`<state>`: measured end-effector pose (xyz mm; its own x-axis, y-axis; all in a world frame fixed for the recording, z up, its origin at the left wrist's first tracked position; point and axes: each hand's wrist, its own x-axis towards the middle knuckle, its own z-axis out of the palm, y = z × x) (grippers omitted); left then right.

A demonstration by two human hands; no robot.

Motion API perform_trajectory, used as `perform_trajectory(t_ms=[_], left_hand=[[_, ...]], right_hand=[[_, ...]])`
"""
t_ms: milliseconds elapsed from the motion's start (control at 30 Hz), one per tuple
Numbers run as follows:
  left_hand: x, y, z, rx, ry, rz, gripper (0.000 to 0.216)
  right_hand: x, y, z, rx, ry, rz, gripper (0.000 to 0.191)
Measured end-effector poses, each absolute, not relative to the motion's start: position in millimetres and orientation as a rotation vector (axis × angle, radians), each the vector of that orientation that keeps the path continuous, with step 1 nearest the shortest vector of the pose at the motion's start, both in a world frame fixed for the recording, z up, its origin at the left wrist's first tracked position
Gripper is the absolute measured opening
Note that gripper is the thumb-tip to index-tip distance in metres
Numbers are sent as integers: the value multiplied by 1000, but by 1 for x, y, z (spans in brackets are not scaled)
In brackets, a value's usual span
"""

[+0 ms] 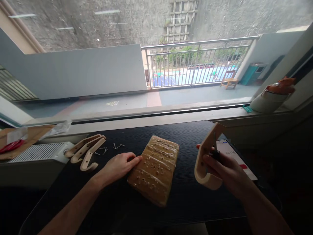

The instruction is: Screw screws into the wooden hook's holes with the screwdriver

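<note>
My left hand (123, 164) grips the left edge of a tape-wrapped block (155, 169), its fingers closed against the side. Rows of small holes pit the block's upper face, and it sits at a slant over the black table. In my right hand (226, 168) is a light wooden hook (202, 156), held upright with its curved end down. A thin metal shaft with a black part (215, 153), perhaps a screwdriver, is held along with it. More wooden hooks (89, 155) lie at the left of the table, beside several loose screws (117, 146).
Behind my right hand lies a phone or tablet (230, 153) showing a timer. The black table (114, 202) ends below a window sill (137, 120). Red scissors (12, 146) and a white grilled box (46, 151) are at far left; a white pot (269, 98) stands right.
</note>
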<state>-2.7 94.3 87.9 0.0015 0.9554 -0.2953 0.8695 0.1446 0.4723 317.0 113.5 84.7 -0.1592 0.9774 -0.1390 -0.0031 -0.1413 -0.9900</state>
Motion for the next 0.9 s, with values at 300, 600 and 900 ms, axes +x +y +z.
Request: perform_trajectory(t_ms=[300, 600, 900], left_hand=[[-4, 17, 62, 1586, 1814, 643, 27], [-10, 66, 54, 1537, 2130, 1129, 59], [-4, 36, 69, 1406, 1600, 984, 65]], right_hand=[[285, 116, 99, -977, -1545, 1886, 44], [257, 137, 86, -1129, -1216, 1610, 48], [277, 100, 86, -1109, -1448, 2040, 42]])
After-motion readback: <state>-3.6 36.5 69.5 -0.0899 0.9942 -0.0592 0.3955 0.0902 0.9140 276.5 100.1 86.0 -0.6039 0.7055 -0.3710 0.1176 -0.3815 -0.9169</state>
